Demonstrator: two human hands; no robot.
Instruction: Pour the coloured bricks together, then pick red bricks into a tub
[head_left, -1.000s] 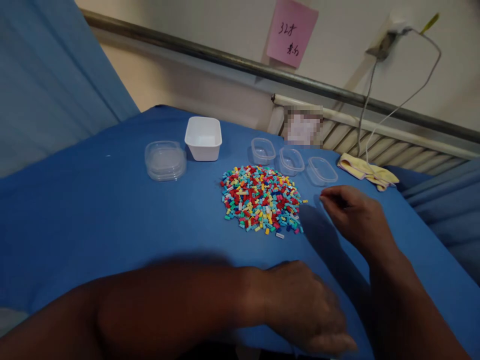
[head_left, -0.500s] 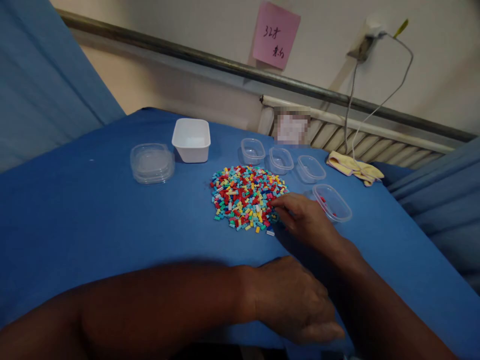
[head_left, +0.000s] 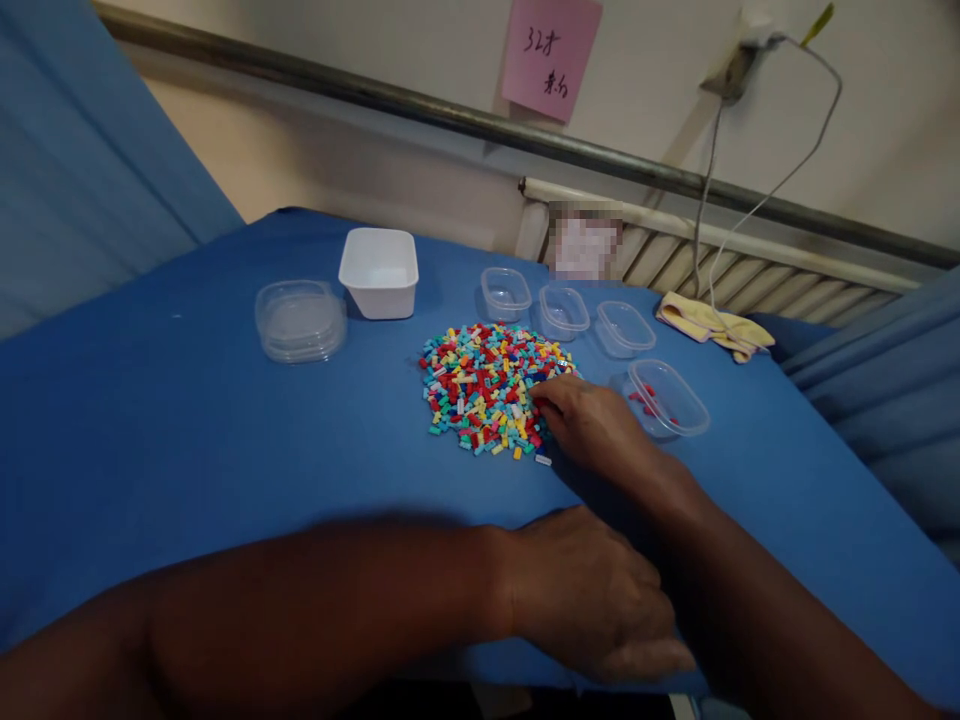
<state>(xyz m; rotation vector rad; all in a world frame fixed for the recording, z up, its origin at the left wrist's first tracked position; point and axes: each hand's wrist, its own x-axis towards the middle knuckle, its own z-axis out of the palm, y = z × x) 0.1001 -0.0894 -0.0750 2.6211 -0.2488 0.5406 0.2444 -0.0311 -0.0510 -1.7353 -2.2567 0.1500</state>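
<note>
A heap of small toy building bricks (head_left: 487,385) in red, yellow, blue, green and white lies on the blue cloth. At its right side, my right hand (head_left: 589,420) reaches down with thumb and fingers pinched together among the bricks; what is between the fingertips is too small to make out. Beside this hand, a clear plastic tub (head_left: 667,400) holds several red bricks. My left hand (head_left: 596,595) rests near the front edge of the table, back upward, fingers curled under and thumb along the side. I see nothing in it, though its palm is hidden.
Behind the heap stand three clear tubs (head_left: 506,295). A white box (head_left: 379,285) and stacked clear lids (head_left: 300,325) are at the left. A yellow cloth (head_left: 712,325) lies at the back right, below a hanging cable (head_left: 772,195). A radiator (head_left: 652,260) borders the table.
My right hand has shifted slightly left and up at the heap's edge, with its fingers drawn closer together. My left hand stays nearly in place. The view has tilted slightly.
</note>
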